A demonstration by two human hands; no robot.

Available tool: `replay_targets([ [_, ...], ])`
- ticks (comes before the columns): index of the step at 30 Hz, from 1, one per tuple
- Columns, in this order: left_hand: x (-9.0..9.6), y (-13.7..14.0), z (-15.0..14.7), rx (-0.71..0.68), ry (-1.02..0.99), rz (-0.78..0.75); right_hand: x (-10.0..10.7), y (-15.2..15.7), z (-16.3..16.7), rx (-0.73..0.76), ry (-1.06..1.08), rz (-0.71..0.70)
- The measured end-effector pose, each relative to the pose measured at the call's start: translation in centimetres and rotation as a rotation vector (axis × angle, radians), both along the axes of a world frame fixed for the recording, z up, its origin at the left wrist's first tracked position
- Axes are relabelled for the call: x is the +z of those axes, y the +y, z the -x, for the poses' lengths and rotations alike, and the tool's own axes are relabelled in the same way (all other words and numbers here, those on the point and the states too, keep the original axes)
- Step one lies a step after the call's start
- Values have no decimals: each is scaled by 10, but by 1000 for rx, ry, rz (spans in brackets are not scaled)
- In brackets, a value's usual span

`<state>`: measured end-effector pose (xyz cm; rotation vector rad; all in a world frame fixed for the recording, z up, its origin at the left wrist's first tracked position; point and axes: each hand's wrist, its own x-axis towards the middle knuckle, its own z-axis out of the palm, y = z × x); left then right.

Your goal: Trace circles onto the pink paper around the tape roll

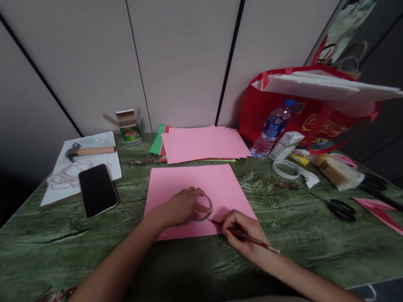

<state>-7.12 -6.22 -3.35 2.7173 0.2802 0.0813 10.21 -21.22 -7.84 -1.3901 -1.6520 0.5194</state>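
**Pencil tip sat right beside the ring, left hand on the ring**

Left hand [188,206]: fingers bent and parted over the ring [211,202], touching it; couldn't tell pinch from plain press. Right hand [244,227]: pinched the pencil [250,238] near its tip.

Ring lay flat on the pink sheet [190,176], under the left fingertips, ahead and left of the right hand. Left was the nearer hand. Ring was round, so no long axis; the pencil's ran from the ring's near edge back rightward, toward the body. Key relation: tip to rim. Tip was just outside the near-right rim; contact couldn't be confirmed.

Around: paper stack [204,143] beyond both hands, phone [98,190] left of the left hand, scissors [339,208] right of the right hand.
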Motion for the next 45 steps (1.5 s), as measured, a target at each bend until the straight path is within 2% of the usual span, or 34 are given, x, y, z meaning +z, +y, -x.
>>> replay_targets([
  [4, 2, -1, -1, 20, 24, -6, 4, 1, 8, 74, -20, -20],
  [10, 1, 1, 0, 7, 59, -55, 9, 8, 19, 281, -63, -94],
  [16, 1, 2, 0, 5, 35, -32, 14, 12, 28, 408, -136, -89],
  [21, 4, 1, 0, 4, 34, -14, 17, 8, 23, 389, -157, -70],
  [27, 2, 2, -1, -5, 23, -23, 13, 1, 2, 332, -157, -49],
  [31, 3, 2, -2, -11, 63, -56, 11, -1, -12, 223, -144, -30],
  [34, 3, 0, -1, 3, 42, -33, 15, 5, -22, 84, -102, -12],
  [38, 3, -3, -1, 3, 11, -67, 28, 29, -38, -58, 155, 12],
  [42, 7, -9, -3, 4, 10, -100, 45, 72, -45, -55, 359, 65],
  [45, 11, -18, -4, 10, 38, -143, 54, 109, -32, 16, 461, 101],
])
